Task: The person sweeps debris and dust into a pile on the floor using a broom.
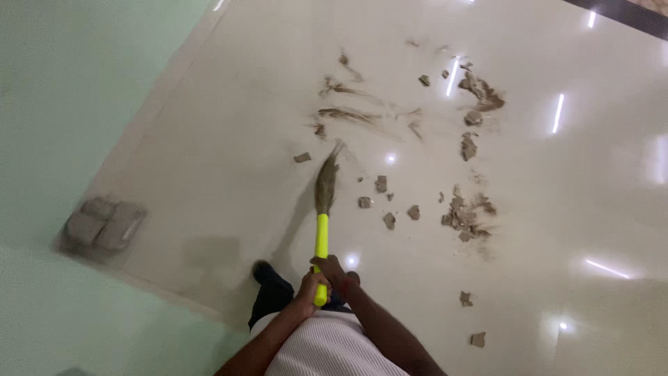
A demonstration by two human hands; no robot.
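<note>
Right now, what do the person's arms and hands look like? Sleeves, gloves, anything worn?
Both forearms are bare; no sleeves reach them. The left hand and right hand wear no gloves. No watch, rings or bands can be made out. A white ribbed top shows at the torso.

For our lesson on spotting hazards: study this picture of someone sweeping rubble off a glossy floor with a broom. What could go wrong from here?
1. Loose rubble chunks lie scattered on the glossy floor; stepping on one could cause a slip.
2. The broom, gripped by both the left hand and right hand, may smear the dirt streaks wider.
3. The stacked blocks by the wall could trip someone.
</note>
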